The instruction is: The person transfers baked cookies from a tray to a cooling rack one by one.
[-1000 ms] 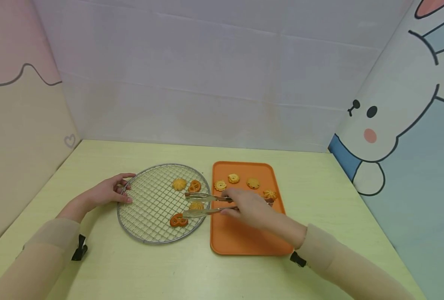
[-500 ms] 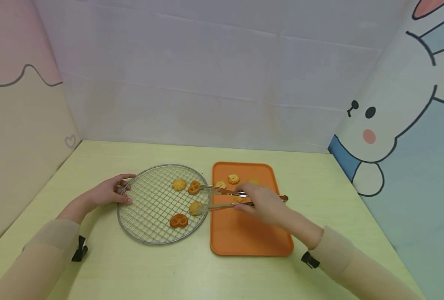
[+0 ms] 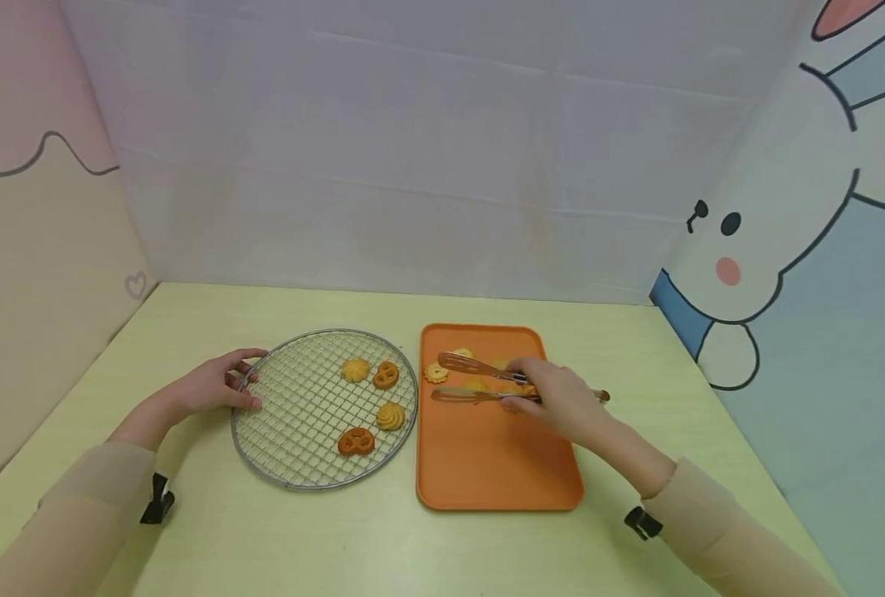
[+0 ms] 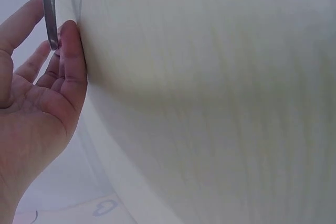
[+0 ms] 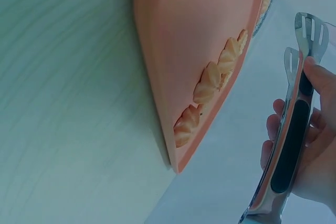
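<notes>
- The right hand (image 3: 557,398) wraps its thumb and fingers around metal tongs (image 5: 290,145) with dark grips; the two tips stand apart from each other.
- The tongs reach across the upper half of an orange tray (image 3: 494,464), their tips toward its left edge.
- Several cookies lie in that upper half, among them a scalloped cookie (image 3: 436,373) just beside the left edge (others are partly hidden by the tongs and hand, so their count is unclear).
- The left hand (image 3: 206,388) pinches the left rim of a round wire rack (image 3: 293,483) between thumb and fingers.
- On the right part of the rack lie a yellow cookie (image 3: 356,370), a small pretzel (image 3: 386,376) just beside it, a swirled cookie (image 3: 390,416) below these, and a larger pretzel (image 3: 356,442) nearest the person.
- Rack and tray sit side by side on a pale table (image 3: 293,539).
- To the right, a rabbit drawing (image 3: 727,271) covers the wall.
</notes>
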Demonstrator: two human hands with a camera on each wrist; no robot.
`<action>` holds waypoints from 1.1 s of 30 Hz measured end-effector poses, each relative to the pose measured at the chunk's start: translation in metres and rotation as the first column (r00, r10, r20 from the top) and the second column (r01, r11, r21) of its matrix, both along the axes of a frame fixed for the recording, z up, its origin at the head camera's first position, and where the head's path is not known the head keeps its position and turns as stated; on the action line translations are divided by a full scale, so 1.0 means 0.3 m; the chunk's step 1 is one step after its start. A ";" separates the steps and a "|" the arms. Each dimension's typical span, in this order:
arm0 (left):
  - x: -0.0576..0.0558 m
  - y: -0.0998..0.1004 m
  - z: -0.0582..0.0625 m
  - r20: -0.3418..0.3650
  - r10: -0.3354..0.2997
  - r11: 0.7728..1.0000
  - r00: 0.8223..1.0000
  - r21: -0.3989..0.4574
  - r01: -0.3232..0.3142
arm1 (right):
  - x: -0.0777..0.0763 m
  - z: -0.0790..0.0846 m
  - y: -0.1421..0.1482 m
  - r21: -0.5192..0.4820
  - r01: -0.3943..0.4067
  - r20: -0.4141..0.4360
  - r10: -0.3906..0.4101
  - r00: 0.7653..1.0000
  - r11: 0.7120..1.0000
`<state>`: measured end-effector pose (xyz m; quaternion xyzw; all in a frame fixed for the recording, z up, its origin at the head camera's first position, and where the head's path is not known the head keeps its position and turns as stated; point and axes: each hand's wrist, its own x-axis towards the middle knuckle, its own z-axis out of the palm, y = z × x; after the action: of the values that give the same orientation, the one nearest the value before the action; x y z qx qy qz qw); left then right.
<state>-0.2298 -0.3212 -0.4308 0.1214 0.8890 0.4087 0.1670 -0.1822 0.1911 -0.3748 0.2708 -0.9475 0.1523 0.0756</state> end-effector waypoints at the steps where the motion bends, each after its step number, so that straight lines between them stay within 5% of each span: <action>1: 0.000 0.000 0.002 -0.003 -0.002 1.000 1.000 -0.005 0.002 | 0.000 -0.004 0.005 0.002 0.002 -0.006 -0.002 1.000 1.000; 33: 0.003 -0.001 -0.004 -0.053 -0.003 1.000 0.999 -0.020 0.002 | 0.007 -0.076 0.064 0.137 0.181 -0.025 -0.180 0.983 0.974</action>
<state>-0.2288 -0.3216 -0.4320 0.1315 0.8970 0.3961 0.1452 -0.1802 0.2102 -0.3974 0.1892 -0.9760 0.0767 0.0759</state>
